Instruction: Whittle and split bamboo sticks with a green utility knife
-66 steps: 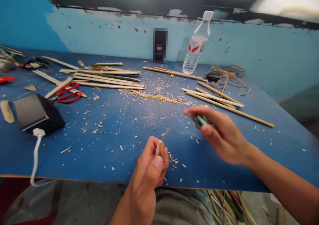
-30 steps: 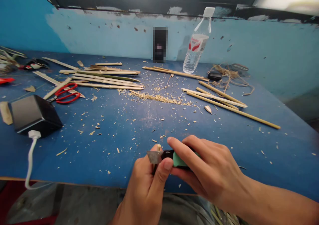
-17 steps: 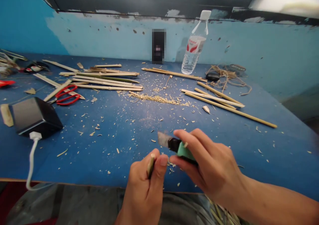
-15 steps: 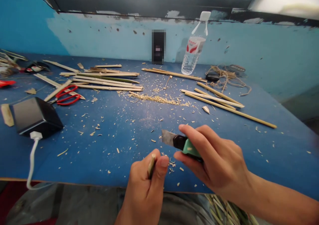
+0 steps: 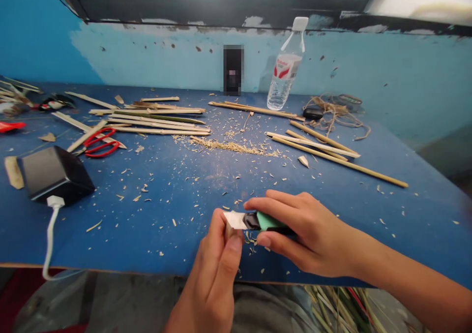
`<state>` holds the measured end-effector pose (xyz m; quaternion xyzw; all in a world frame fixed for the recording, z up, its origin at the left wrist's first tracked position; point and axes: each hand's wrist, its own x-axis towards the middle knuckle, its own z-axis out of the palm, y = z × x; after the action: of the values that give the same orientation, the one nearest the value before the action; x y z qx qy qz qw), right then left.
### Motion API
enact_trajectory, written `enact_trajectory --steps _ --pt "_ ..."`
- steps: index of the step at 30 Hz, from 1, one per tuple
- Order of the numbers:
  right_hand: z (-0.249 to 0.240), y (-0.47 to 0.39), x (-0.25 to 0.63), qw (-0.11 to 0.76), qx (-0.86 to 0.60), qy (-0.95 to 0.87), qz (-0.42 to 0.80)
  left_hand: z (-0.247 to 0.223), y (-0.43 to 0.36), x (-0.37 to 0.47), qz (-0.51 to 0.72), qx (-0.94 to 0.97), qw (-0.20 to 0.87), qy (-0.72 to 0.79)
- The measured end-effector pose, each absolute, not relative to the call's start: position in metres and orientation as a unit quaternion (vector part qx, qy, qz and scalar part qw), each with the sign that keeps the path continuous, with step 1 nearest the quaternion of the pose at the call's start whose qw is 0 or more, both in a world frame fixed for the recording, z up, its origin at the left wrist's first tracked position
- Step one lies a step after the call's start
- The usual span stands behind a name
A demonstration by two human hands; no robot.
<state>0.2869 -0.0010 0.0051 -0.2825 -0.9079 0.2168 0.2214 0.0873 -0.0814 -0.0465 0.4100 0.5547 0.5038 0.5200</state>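
Note:
At the table's front edge my left hand is closed around a short wooden stick; only its top end shows between thumb and forefinger. My right hand grips a green and black utility knife with its wide blade out, pointing left. The blade lies across the stick's top, apparently touching it, and hides part of it. Pale shavings are scattered beneath the knife and around both hands.
Split sticks and red-handled scissors lie at left, near a black box with a white cable. Further sticks lie at right. A water bottle stands by the wall. A pile of shavings sits mid-table.
The knife has moved left and slightly down, bringing its blade from beside the stick onto the stick's top. My left hand has shifted slightly up.

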Motion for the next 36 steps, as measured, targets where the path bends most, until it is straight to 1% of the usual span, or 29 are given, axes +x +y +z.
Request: enact_trajectory --steps 3,6,9,12,14,17,20,23,26,32,36 --pt "0.003 -0.005 0.286 0.211 -0.267 -0.923 0.179 -0.039 -0.083 0.090 0.499 0.414 0.529 0.548" --pt "0.000 -0.008 0.282 0.207 -0.267 -0.922 0.188 -0.035 -0.086 0.089 0.486 0.428 0.522 0.555" --pt "-0.002 -0.010 0.279 0.219 -0.272 -0.918 0.191 -0.032 -0.089 0.087 0.487 0.442 0.490 0.572" --pt "-0.002 -0.011 0.278 0.222 -0.271 -0.915 0.201 -0.029 -0.088 0.089 0.472 0.495 0.463 0.564" --pt "-0.001 -0.012 0.278 0.219 -0.275 -0.914 0.202 -0.027 -0.086 0.091 0.461 0.520 0.425 0.580" --pt "0.003 -0.014 0.279 0.218 -0.290 -0.917 0.165 -0.026 -0.083 0.092 0.457 0.543 0.387 0.589" --pt "0.006 -0.017 0.278 0.214 -0.302 -0.919 0.138 -0.028 -0.081 0.094 0.468 0.555 0.398 0.560" --pt "0.006 -0.020 0.277 0.217 -0.306 -0.920 0.117 -0.031 -0.081 0.096 0.486 0.527 0.413 0.562" --pt "0.005 -0.024 0.276 0.233 -0.317 -0.917 0.062 -0.033 -0.080 0.096 0.493 0.499 0.445 0.556" --pt "0.000 -0.031 0.270 0.253 -0.354 -0.900 -0.014 -0.036 -0.075 0.089 0.454 0.509 0.506 0.529" --pt "-0.003 -0.033 0.266 0.270 -0.355 -0.893 -0.056 -0.033 -0.073 0.089 0.442 0.509 0.501 0.543"
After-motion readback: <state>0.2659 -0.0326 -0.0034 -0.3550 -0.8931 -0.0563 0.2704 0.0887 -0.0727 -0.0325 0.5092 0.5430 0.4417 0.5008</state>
